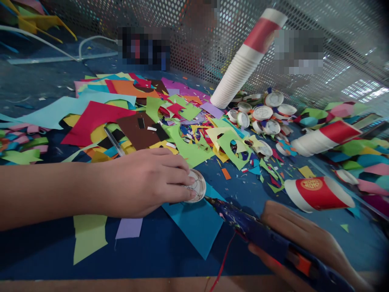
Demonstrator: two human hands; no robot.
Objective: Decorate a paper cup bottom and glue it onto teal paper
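Observation:
My left hand (pixel 148 182) presses its fingertips on a round white paper cup bottom (pixel 199 185) with curved lines drawn on it. The disc rests on a blue sheet of paper (pixel 197 227). In my right hand (pixel 304 233) is a dark blue hot glue gun (pixel 261 233), with the fingers wrapped round its body. Its nozzle points at the right edge of the disc, touching it or very close. A thin red string (pixel 223 259) hangs below the glue gun. Behind my left wrist lies a silver pen (pixel 114 141).
Coloured paper scraps (pixel 194 142) cover the middle of the blue table (pixel 146 261). A tall leaning stack of paper cups (pixel 243 61) stands at the back, beside a pile of cut cup bottoms (pixel 263 113). Single red-and-white cup (pixel 322 194) lies at right. Perforated metal (pixel 188 44) rises behind.

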